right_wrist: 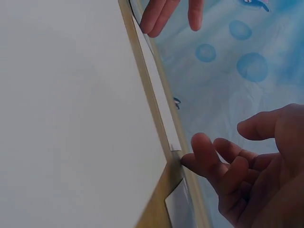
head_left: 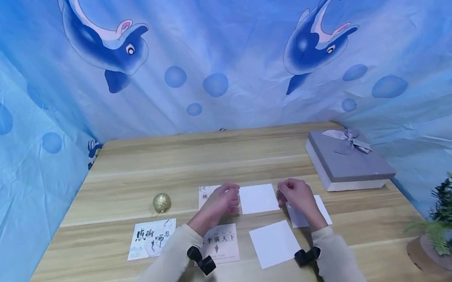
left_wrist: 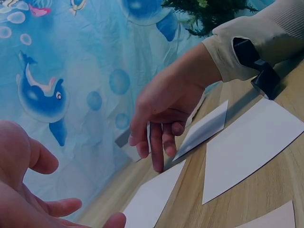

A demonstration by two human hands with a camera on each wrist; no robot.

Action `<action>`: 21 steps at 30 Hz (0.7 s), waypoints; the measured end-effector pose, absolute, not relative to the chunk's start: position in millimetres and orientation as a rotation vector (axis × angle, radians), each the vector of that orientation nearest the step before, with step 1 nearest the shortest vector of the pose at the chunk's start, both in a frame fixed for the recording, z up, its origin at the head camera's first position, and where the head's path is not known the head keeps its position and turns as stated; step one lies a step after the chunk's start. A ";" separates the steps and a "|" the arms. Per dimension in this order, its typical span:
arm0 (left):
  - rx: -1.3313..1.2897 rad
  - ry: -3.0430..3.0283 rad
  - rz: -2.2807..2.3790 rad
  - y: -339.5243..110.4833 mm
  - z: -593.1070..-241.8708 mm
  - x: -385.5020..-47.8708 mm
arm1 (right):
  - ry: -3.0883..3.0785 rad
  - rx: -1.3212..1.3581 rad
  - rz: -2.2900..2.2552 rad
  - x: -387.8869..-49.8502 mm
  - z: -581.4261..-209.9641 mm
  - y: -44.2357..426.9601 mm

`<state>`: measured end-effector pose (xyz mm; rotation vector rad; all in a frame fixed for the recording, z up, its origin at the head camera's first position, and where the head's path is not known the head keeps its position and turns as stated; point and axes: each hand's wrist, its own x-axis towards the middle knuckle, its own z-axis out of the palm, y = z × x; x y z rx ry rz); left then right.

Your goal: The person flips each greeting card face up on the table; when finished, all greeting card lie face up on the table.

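Note:
A blank white card lies on the table between the two hands. My left hand is at its left edge, above a printed card, fingers relaxed and holding nothing. My right hand is at the card's right edge, over another white card; its fingers are loosely bent, with nothing in them in the right wrist view. Nearer the front lie a blank card and a printed card, partly under the left wrist. In the left wrist view the right hand hangs with fingertips near the table.
A gold glitter ball sits at the left, behind a printed card. A grey lidded box with a ribbon bow stands at the back right. A potted plant is at the right edge. Blue dolphin-print curtain hangs behind the table.

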<state>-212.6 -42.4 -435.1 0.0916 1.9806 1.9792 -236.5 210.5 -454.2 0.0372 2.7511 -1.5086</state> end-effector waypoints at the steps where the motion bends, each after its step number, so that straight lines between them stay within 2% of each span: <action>1: 0.096 1.977 1.983 -41.9 -435.4 -212.9 | 2.748 0.038 -1.505 -235.0 -453.0 210.2; 21: 0.046 1.933 1.981 -37.7 -443.5 -216.9 | 2.721 -0.027 -1.422 -222.7 -446.3 209.6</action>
